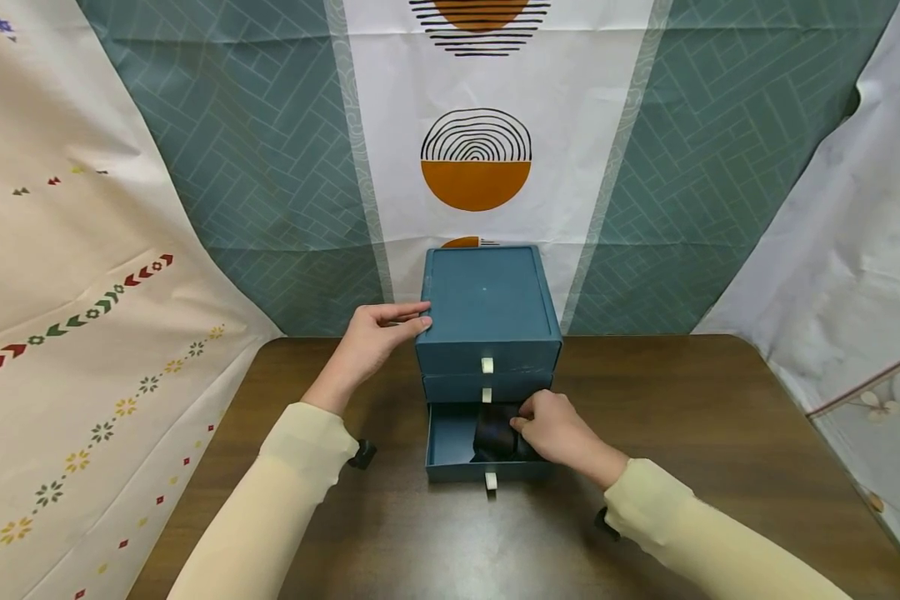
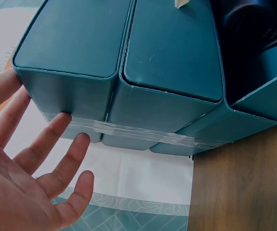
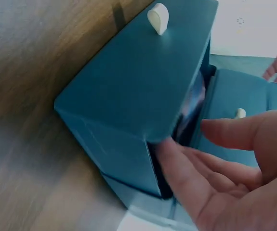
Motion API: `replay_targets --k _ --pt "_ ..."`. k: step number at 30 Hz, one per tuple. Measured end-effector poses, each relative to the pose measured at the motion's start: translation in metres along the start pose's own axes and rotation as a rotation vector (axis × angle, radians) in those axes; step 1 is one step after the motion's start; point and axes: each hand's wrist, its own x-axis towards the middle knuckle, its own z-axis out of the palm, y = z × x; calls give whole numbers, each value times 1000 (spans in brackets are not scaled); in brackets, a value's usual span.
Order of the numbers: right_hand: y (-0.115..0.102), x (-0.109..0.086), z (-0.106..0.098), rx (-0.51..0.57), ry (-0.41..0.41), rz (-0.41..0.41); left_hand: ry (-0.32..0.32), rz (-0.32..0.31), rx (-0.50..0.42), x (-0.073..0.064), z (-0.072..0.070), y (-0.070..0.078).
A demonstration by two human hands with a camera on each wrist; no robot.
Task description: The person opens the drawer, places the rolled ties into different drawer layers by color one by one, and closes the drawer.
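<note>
A dark blue-green drawer cabinet (image 1: 487, 296) stands on the table, its lowest drawer (image 1: 450, 437) pulled out. A glossy black thing (image 1: 495, 432) lies in the right part of that drawer; the left wrist view shows rounded dark shapes (image 2: 251, 24) there, kind unclear. My left hand (image 1: 375, 337) touches the cabinet's upper left edge, fingers spread along its side. The right hand (image 1: 558, 429) reaches into the open drawer at its right end, beside the black thing. In the right wrist view, thumb and fingers (image 3: 181, 171) stand apart over the drawer's edge, with no pinched thing visible between them.
Two upper drawers are closed, each with a pale pull tab (image 1: 487, 365). Clear tape (image 2: 124, 129) runs along the cabinet's side. A patterned cloth (image 1: 270, 167) hangs right behind the cabinet, above the brown wooden table (image 1: 682, 408).
</note>
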Motion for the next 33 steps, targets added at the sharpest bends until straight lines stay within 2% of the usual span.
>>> replay_targets --k 2,4,7,10,15,19,27,33 --pt "2 -5 -4 24 59 -46 -5 -6 -4 -3 1 6" --pt "5 -11 -5 100 88 -96 -6 -7 -4 -5 1 12" --pt "10 -22 -3 233 55 -167 -6 -1 6 -8 2 15" --pt "15 -35 5 327 -20 -191 -10 11 4 -8 2 15" --pt "25 -50 23 352 -123 -183 -10 5 -8 -7 2 14" --pt "32 -54 37 357 -159 -176 -7 -4 -9 -7 3 14" --pt "39 -53 58 392 -142 -191 -3 -30 11 -8 3 16" --pt "39 -51 66 450 -131 -179 -3 -22 6 -8 2 15"
